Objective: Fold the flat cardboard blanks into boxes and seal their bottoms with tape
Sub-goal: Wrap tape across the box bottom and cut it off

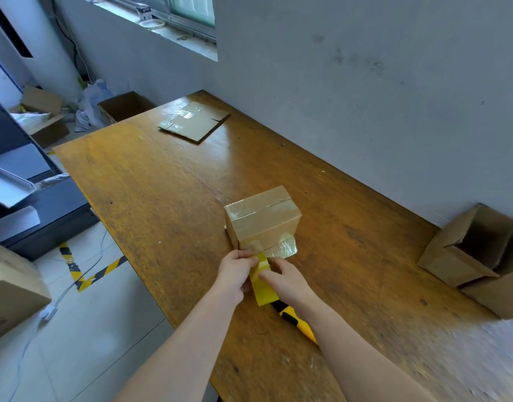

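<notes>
Taping step, seemingly near its end. Box (262, 219) stood bottom-up mid-table, seam taped over. Left hand (235, 272) and right hand (287, 278) both pinched yellow tape (261, 282) at its near base. Next, probably: sever strip; knife (293, 316) lay beside right wrist.

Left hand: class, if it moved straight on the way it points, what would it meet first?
Probably the box, directly beyond the left hand. Its near face looks very close, though depth is unclear. The tape it pinches would travel along.
</notes>
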`<state>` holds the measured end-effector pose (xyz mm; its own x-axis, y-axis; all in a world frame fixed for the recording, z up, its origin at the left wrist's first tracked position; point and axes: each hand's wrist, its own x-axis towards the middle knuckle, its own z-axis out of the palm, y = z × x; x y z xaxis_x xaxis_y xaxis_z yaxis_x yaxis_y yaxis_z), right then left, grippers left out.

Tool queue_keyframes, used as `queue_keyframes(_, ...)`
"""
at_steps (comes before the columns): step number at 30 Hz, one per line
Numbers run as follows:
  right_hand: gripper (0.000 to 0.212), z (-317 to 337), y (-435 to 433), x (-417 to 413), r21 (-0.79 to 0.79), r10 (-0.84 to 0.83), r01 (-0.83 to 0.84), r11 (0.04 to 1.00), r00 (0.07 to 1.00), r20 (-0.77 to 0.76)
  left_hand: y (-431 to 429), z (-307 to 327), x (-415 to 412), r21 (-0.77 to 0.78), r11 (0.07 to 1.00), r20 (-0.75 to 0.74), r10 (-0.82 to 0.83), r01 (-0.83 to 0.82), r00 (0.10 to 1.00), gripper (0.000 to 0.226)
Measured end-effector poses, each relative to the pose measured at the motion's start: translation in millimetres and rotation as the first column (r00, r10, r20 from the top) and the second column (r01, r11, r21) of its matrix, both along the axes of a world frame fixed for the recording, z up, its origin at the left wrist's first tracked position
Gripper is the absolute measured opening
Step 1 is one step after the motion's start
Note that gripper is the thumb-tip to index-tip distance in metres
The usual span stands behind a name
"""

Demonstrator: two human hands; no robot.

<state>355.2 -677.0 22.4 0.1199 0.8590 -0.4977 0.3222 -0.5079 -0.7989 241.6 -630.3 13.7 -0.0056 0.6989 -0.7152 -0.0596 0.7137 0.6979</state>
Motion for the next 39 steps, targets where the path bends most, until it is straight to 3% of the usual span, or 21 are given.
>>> queue_keyframes(3, 0.022, -12, -10, 19, -0.004, -0.060, 0.063, 0.998, 0.964, 0.260, 1, 3, 0, -0.012, 0.998, 0.059, 0.061, -0.060, 0.996, 0.012)
queue_keyframes(5, 0.040, -22, -19, 30, -0.204, 0.128, -0.040, 0.978, 0.888, 0.442, 2, 3, 0, -0.021, 0.997, 0.074, 0.081, -0.080, 0.994, 0.013)
queue_keyframes(8, 0.064, -33, -30, 38, -0.441, 0.423, -0.173, 0.881, 0.708, 0.566, 3, 4, 1, -0.026, 0.997, 0.081, 0.079, -0.077, 0.994, 0.014)
queue_keyframes(11, 0.051, -38, -32, 43, -0.477, 0.520, -0.245, 0.844, 0.590, 0.618, 3, 4, -1, -0.030, 0.996, 0.082, 0.082, -0.080, 0.993, 0.013)
queue_keyframes(14, 0.024, -36, -31, 51, -0.371, 0.404, -0.199, 0.907, 0.662, 0.631, 3, 3, -2, -0.025, 0.996, 0.062, 0.092, -0.090, 0.994, 0.013)
queue_keyframes(18, 0.022, -26, -28, 55, 0.041, -0.011, -0.012, 0.999, 0.857, 0.514, 5, 1, -2, -0.001, 0.993, 0.034, 0.122, -0.122, 0.992, 0.015)
queue_keyframes(20, 0.030, -19, -23, 50, 0.158, -0.031, -0.050, 0.986, 0.883, 0.469, 4, 0, -2, 0.012, 0.992, 0.011, 0.129, -0.129, 0.992, 0.014)
queue_keyframes(22, 0.035, -9, -16, 45, 0.205, 0.066, -0.194, 0.959, 0.860, 0.505, 3, 0, -1, 0.026, 0.991, 0.001, 0.134, -0.134, 0.991, 0.014)
queue_keyframes(24, 0.036, 0, -7, 38, 0.210, 0.171, -0.350, 0.913, 0.796, 0.581, 3, 0, -2, 0.045, 0.990, -0.001, 0.133, -0.133, 0.991, 0.014)
queue_keyframes(27, 0.035, 12, 5, 27, 0.138, 0.255, -0.508, 0.850, 0.626, 0.737, 3, 0, -4, 0.062, 0.991, -0.026, 0.122, -0.120, 0.992, 0.015)
queue_keyframes(31, 0.035, 24, 21, 21, 0.065, 0.256, -0.586, 0.807, 0.447, 0.857, 7, 0, -13, 0.094, 0.991, -0.129, 0.105, -0.093, 0.986, 0.014)
queue_keyframes(39, 0.035, 45, 44, 0, -0.055, 0.309, -0.702, 0.710, 0.240, 0.920, 10, -3, -23, 0.099, 0.991, -0.184, 0.112, -0.095, 0.977, 0.010)
